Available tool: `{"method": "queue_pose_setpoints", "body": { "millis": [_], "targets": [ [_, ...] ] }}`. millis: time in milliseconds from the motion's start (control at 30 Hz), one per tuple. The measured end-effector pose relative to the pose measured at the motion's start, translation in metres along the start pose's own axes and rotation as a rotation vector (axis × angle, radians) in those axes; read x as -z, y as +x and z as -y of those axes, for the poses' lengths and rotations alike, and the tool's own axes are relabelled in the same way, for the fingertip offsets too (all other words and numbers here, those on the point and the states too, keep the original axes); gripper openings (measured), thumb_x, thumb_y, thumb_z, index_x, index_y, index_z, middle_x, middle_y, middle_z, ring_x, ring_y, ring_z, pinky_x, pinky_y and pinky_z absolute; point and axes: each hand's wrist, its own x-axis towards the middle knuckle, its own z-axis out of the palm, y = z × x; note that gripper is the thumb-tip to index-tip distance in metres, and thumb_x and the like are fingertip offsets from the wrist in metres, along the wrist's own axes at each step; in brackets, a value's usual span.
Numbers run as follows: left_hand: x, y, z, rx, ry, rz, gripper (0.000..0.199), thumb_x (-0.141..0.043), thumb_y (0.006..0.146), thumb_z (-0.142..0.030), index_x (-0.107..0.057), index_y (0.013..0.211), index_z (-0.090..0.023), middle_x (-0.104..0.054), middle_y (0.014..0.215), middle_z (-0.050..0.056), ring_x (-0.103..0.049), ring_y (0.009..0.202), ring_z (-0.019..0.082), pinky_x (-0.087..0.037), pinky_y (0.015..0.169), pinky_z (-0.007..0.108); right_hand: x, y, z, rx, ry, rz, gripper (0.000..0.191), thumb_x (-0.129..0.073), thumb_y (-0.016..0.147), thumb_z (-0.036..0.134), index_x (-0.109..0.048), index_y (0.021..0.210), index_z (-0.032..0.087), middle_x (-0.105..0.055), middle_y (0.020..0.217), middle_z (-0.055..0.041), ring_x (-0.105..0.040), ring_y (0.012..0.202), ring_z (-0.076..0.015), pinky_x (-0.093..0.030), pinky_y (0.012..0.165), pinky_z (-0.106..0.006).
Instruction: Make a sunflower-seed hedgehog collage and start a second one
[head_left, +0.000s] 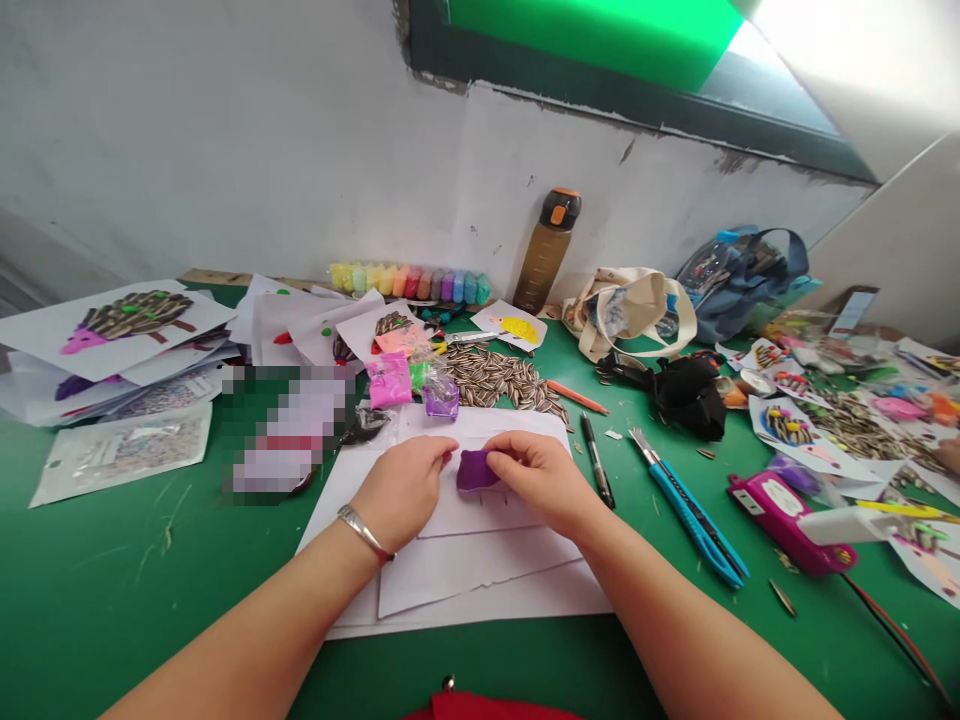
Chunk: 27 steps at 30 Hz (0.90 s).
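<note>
My right hand [536, 475] pinches a small dark purple clay packet [477, 472] between thumb and fingers, just above white paper sheets [450, 580]. Left of the packet, my left hand [409, 490] has thumb and fingertips pressed together; what they hold, if anything, is too small to make out. A bracelet circles the left wrist. Beyond the hands lie a pink clay packet [389, 379], a lighter purple packet [442, 400] and a heap of striped sunflower seeds [495, 377].
Right of the paper lie a black pen [598, 460], a blue utility knife [690, 510] and a magenta glue gun [787, 520]. A brown bottle [545, 250] stands by the wall. Seed-hedgehog pictures [124, 320] are stacked left. A phone-like blurred object [289, 430] lies nearer.
</note>
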Motion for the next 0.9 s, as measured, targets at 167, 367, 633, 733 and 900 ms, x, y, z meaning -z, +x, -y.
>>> {"method": "queue_pose_setpoints", "body": {
  "millis": [167, 367, 633, 733, 900],
  "targets": [
    [-0.002, 0.000, 0.001, -0.014, 0.008, -0.015, 0.039, -0.036, 0.088, -0.017, -0.068, 0.111, -0.017, -0.071, 0.112, 0.009, -0.065, 0.103, 0.025, -0.049, 0.092, 0.037, 0.004, 0.002, -0.009, 0.073, -0.400, -0.086, 0.020, -0.050, 0.085, 0.025, -0.070, 0.086, 0.023, -0.070, 0.079, -0.0010, -0.060, 0.075, -0.0177, -0.040, 0.069, -0.028],
    [-0.004, -0.001, 0.001, -0.052, 0.001, -0.019, 0.038, -0.037, 0.090, -0.022, -0.068, 0.111, -0.017, -0.070, 0.112, 0.009, -0.064, 0.105, 0.024, -0.048, 0.095, 0.038, 0.004, 0.001, -0.006, 0.117, -0.726, -0.093, 0.022, -0.048, 0.089, 0.024, -0.070, 0.089, 0.022, -0.070, 0.077, -0.0041, -0.059, 0.077, -0.0204, -0.033, 0.071, -0.031],
    [-0.004, -0.002, 0.001, -0.059, -0.002, -0.019, 0.038, -0.037, 0.090, -0.020, -0.068, 0.111, -0.016, -0.070, 0.111, 0.011, -0.064, 0.102, 0.026, -0.049, 0.093, 0.040, -0.001, -0.005, 0.002, 0.142, -0.373, -0.070, 0.021, -0.049, 0.087, 0.022, -0.069, 0.084, 0.023, -0.070, 0.080, -0.0001, -0.059, 0.077, -0.0173, -0.039, 0.073, -0.029],
    [-0.004, -0.001, 0.001, -0.054, 0.000, -0.017, 0.038, -0.037, 0.089, -0.019, -0.069, 0.110, -0.019, -0.071, 0.109, 0.009, -0.064, 0.101, 0.024, -0.050, 0.091, 0.038, -0.001, -0.011, 0.012, 0.126, -0.143, -0.102, 0.018, -0.051, 0.085, 0.023, -0.069, 0.086, 0.023, -0.070, 0.085, 0.0006, -0.059, 0.080, -0.0159, -0.042, 0.074, -0.026],
    [-0.005, 0.000, 0.002, -0.048, 0.003, -0.032, 0.039, -0.036, 0.089, -0.018, -0.068, 0.111, -0.018, -0.071, 0.109, 0.009, -0.064, 0.101, 0.024, -0.050, 0.091, 0.037, -0.003, -0.008, 0.009, 0.094, -0.104, -0.077, 0.018, -0.052, 0.083, 0.023, -0.070, 0.086, 0.023, -0.070, 0.086, 0.0007, -0.060, 0.080, -0.0160, -0.044, 0.073, -0.026]
  ]
}}
